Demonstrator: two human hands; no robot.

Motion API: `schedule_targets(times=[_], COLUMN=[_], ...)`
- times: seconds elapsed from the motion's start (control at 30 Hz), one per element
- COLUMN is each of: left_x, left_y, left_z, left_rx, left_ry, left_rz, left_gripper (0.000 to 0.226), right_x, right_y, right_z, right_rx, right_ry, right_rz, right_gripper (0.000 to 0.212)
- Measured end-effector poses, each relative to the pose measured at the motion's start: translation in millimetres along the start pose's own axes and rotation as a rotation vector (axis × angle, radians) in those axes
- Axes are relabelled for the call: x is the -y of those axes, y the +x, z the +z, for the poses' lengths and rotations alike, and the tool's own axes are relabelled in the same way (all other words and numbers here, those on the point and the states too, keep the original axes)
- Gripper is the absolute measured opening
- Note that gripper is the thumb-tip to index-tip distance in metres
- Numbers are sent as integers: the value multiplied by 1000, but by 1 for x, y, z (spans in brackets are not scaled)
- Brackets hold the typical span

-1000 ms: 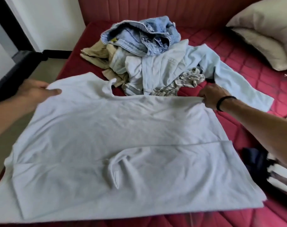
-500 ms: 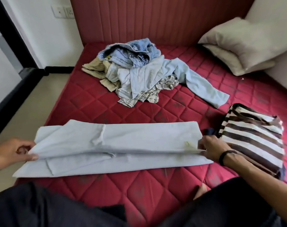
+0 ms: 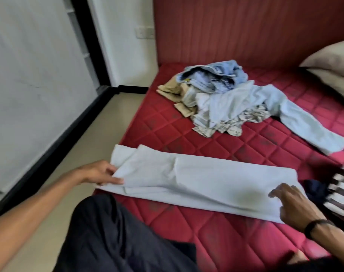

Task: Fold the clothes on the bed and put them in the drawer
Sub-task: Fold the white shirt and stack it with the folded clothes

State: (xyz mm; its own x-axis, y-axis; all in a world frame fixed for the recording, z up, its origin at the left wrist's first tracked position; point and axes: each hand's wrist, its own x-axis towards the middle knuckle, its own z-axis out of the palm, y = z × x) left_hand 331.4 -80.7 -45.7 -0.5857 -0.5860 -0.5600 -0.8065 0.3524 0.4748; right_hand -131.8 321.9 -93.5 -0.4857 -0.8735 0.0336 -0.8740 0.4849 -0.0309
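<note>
- The left hand (image 3: 103,173) is pinching the end of the white garment (image 3: 196,181), which is lying as a long folded strip on the bed (image 3: 236,238).
- The right hand (image 3: 296,205) is resting on the strip's other end, fingers spread.
- Beyond both hands, the unfolded pile (image 3: 226,101) is waiting.
- Risk: pulling the left end unevenly is likely to slide the layers apart.

A bedroom in a home: a red quilted bed (image 3: 216,146) with a padded red headboard (image 3: 236,30), a pillow (image 3: 332,61) at its far corner, loose clothes (image 3: 226,99) heaped on it, a wall socket (image 3: 145,33) and pale tiled floor (image 3: 85,138).
</note>
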Motion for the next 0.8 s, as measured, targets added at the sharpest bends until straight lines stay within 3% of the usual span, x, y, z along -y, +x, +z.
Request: schedule_targets(times=[0.07,0.17,0.27,0.33,0.5,0.63,0.7,0.8], left_x=[-11,-19,-11,-10,-7,-2,-6,-22], left_y=[6,10,8,1,-3,8,14,28], left_z=[9,32,45,39,25,30,33,40], left_rx=[-106,-140,-145,-178,-93,11,-24,-248], left_ry=[-144,-363,-559,-587,-413,-164,-166,-216], left_rz=[-61,-159,-134,-73,-51,-119,-138,-162], left_gripper=[48,32,33,24,29,28,46,59], right_x=[54,150,224,253,259,249,251,260], right_y=[5,21,50,65,67,49,48,62], right_z=[-4,-18,-19,-18,-17,-4,1,-2], right_rx=[-65,98,273,318,245,384,379,262], right_ry=[272,621,1019,1159,1104,950,902,822], right_rz=[-78,-61,131,230,278,249,248,254], right_gripper=[53,29,48,54,23,29,34,39])
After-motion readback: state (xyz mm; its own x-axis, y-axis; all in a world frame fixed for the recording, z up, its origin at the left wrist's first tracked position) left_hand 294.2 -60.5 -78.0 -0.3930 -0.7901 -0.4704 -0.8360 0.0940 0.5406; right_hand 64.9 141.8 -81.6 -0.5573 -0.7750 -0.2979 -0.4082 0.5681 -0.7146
